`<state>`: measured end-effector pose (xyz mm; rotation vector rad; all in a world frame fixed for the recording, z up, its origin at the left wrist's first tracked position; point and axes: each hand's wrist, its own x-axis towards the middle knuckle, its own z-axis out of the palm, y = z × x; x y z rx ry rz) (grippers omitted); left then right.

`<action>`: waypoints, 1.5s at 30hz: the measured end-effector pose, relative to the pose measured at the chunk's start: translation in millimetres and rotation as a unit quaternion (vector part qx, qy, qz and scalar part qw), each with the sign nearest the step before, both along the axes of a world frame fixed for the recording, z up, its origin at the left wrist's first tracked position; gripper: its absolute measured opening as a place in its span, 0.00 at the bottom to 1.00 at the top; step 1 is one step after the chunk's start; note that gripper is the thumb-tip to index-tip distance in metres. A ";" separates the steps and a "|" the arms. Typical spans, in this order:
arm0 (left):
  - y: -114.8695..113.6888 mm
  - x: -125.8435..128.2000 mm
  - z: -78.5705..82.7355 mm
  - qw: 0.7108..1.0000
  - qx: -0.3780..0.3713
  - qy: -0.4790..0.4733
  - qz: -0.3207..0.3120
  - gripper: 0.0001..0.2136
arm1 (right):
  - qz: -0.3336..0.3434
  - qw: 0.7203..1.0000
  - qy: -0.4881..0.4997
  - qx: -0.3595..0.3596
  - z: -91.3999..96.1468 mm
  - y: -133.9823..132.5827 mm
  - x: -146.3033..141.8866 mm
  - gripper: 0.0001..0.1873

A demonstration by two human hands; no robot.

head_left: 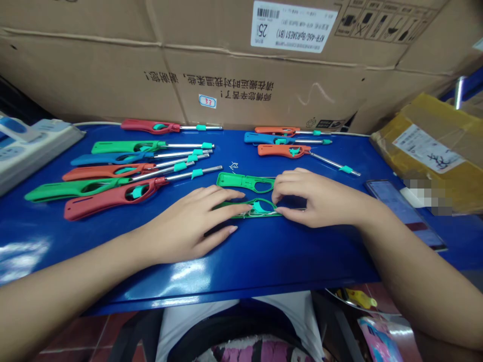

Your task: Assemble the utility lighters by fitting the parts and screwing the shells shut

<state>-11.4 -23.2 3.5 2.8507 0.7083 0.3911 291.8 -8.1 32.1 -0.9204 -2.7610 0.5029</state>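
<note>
Two green halves of a long lighter shell lie on the blue table [264, 256]. The far half [245, 181] is empty. The near half [260, 208] holds a teal trigger and thin wires. My left hand [192, 221] lies flat on the near half's handle end, fingers stretched out. My right hand [317, 198] pinches at the trigger end of the near half, fingertips curled down onto it.
Several finished lighters in red, green and blue [124, 171] lie at the left, three more [290, 141] at the back right. Cardboard boxes [234, 65] wall off the back. A phone [403, 211] lies at the right, a white power strip [33, 146] at the left.
</note>
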 end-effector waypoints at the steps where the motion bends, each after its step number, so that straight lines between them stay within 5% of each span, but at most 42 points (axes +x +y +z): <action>1: 0.8 -0.5 0.5 1.000 -0.001 -0.009 0.006 0.18 | -0.002 1.000 -0.008 -0.009 0.1 0.3 0.4 0.02; 7: 5.1 -4.7 1.8 0.998 0.003 -0.035 0.052 0.18 | -0.030 0.999 -0.014 -0.013 0.9 1.6 0.7 0.05; 12: 6.7 -6.0 1.7 0.998 -0.010 -0.037 0.057 0.17 | -0.087 0.993 0.002 0.074 -6.6 11.7 6.3 0.07; 22: 8.4 -2.2 -2.8 0.996 -0.023 -0.076 0.051 0.18 | -0.073 0.991 0.005 0.111 -21.7 18.1 -1.9 0.07; 26: 9.6 -4.9 4.2 0.987 0.069 -0.115 0.083 0.19 | -0.142 0.976 0.163 0.032 -20.0 12.0 -9.2 0.06; 30: 13.2 -7.7 4.9 0.977 0.133 -0.120 0.119 0.20 | -0.194 0.911 0.325 -0.165 -21.1 8.0 -16.0 0.11; 34: 15.7 -7.0 1.2 0.980 0.122 -0.131 0.085 0.16 | -0.206 0.868 0.351 -0.284 -22.6 4.5 -21.4 0.12; 37: 14.9 -6.5 1.7 0.984 0.089 -0.137 0.065 0.16 | -0.202 0.890 0.314 -0.261 -23.1 1.1 -22.2 0.14; 41: 13.2 -7.5 6.1 0.990 0.041 -0.127 0.041 0.14 | -0.146 0.968 0.181 -0.097 -19.7 -4.2 -20.0 0.20; 45: 13.7 -8.1 7.5 0.992 0.013 -0.121 0.010 0.12 | -0.075 0.992 0.100 -0.019 -16.1 -6.1 -18.0 0.17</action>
